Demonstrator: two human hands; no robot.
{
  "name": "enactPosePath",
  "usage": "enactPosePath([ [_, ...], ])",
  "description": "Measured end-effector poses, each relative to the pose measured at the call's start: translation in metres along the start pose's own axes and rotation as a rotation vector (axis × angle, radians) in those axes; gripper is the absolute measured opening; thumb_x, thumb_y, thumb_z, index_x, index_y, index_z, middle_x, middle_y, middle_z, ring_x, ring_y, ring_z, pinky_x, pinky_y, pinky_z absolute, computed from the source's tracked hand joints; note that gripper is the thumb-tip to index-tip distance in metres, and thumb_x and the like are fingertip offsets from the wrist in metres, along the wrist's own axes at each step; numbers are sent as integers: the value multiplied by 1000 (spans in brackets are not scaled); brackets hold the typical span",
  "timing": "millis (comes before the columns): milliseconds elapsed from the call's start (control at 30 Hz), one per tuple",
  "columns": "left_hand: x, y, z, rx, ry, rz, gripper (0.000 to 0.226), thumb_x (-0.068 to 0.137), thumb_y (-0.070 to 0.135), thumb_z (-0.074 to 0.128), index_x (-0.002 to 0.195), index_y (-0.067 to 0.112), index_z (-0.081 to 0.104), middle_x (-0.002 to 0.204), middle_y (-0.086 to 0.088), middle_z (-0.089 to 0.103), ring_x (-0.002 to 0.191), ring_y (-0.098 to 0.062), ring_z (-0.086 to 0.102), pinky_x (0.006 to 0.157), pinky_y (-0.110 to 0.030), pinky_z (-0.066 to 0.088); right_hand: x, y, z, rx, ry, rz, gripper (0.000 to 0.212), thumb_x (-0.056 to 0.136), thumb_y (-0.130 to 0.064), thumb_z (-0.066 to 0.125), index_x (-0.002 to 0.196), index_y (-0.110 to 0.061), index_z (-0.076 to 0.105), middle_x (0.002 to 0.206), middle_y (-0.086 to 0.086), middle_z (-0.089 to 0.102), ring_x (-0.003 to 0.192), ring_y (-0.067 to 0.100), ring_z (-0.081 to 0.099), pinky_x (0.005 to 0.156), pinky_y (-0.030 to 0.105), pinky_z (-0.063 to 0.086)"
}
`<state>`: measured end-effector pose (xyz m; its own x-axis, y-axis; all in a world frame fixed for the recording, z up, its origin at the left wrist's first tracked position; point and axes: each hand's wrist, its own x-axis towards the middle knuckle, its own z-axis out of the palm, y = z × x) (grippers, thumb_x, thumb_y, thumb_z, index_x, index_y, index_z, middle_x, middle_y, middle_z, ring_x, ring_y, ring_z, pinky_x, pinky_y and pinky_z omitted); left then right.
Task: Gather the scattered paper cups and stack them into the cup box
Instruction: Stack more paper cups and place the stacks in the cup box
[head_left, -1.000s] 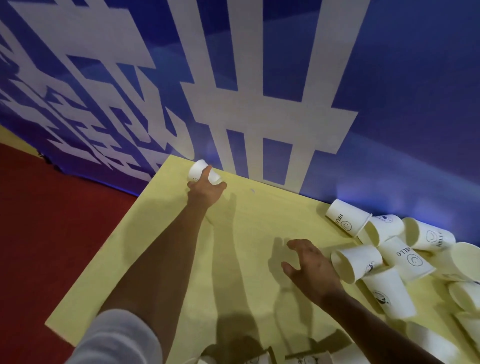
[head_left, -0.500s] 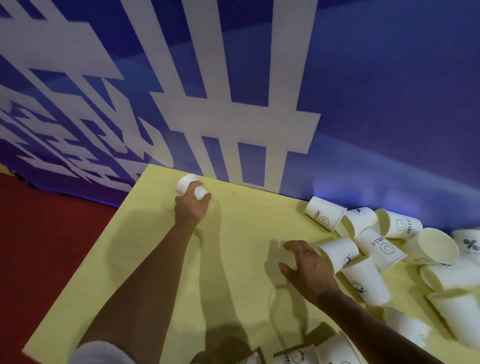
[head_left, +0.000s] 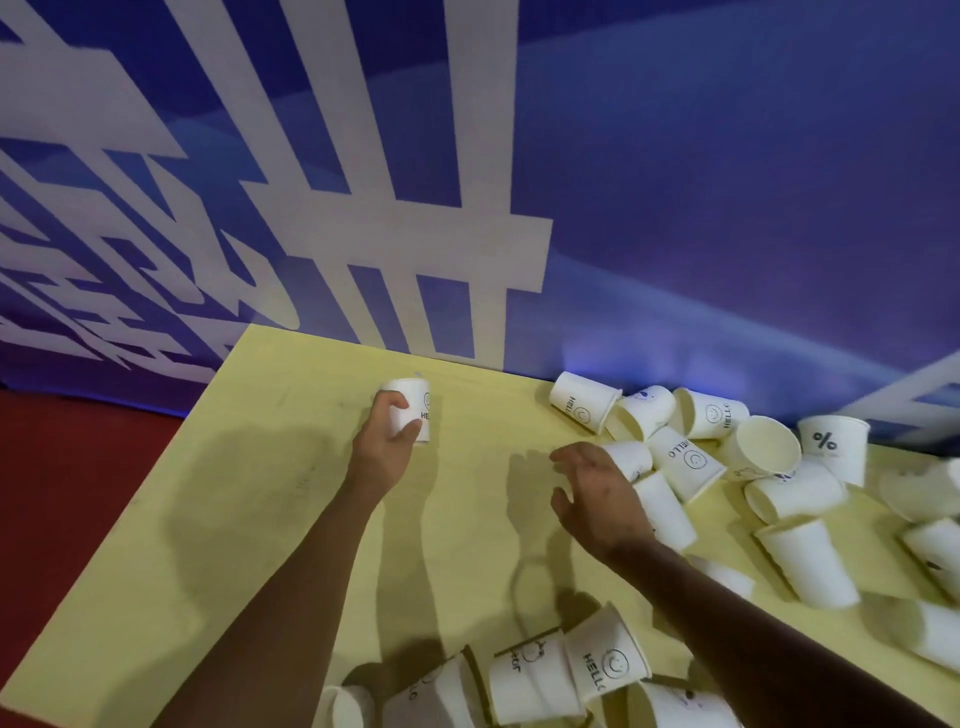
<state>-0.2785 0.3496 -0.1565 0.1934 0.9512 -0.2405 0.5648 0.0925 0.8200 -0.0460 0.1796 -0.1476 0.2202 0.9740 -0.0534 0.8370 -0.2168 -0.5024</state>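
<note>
— Which step is in hand?
— Gathering, it seems. The person's left hand (head_left: 387, 441) grips a lone paper cup (head_left: 415, 408) at upper centre of the yellow table (head_left: 249, 519). The right hand (head_left: 597, 493) hovers with fingers spread and empty, just beside the cup pile (head_left: 685, 462) at right.
— And next?
— Probably nesting that cup into others. The cup box cannot be made out.
</note>
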Motion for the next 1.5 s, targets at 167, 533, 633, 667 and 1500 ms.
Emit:
enactPosePath([
  [167, -32, 23, 30, -191, -158, -98, 49, 87, 15, 71, 123, 15, 38, 102, -1, 64, 80, -10, 62, 70, -29, 49, -11, 16, -30, -4, 77, -48, 35, 84, -9, 65, 119, -15, 65, 122, 2, 64, 115, 19, 55, 93, 24, 44],
  [533, -77, 36, 59, -263, -322, -206, 59, 86, 17, 70, 138, 21, 41, 113, 11, 63, 100, -6, 62, 77, -26, 49, -7, 33, -45, -153, -175, 99, 70, 83, -9, 58, 150, -16, 39, 152, 4, 43, 138, 23, 38, 115, 31, 29],
  [633, -87, 34, 56, -274, -321, -231, 46, 86, 15, 70, 128, 19, 52, 115, 7, 64, 95, -7, 64, 71, -23, 48, 0, 30, -30, -272, -161, 59, 69, 83, -5, 56, 149, -15, 37, 152, 7, 39, 139, 28, 35, 117, 36, 28],
  [667, -90, 32, 55, -286, -315, -235, 45, 84, 18, 72, 125, 20, 54, 114, 8, 66, 94, -7, 65, 71, -24, 48, 4, 29, -24, -324, -133, 40, 67, 83, -5, 56, 147, -14, 39, 148, 9, 42, 135, 30, 38, 114, 38, 31],
  [1500, -167, 175, 128, -394, -364, -115, 57, 75, 18, 73, 127, 22, 48, 115, -2, 66, 100, -19, 66, 75, -30, 52, -95, 77, -158, 539, 324, 309, 51, 76, -24, 83, 120, -24, 57, 106, -11, 64, 93, 7, 61, 78, 17, 48],
])
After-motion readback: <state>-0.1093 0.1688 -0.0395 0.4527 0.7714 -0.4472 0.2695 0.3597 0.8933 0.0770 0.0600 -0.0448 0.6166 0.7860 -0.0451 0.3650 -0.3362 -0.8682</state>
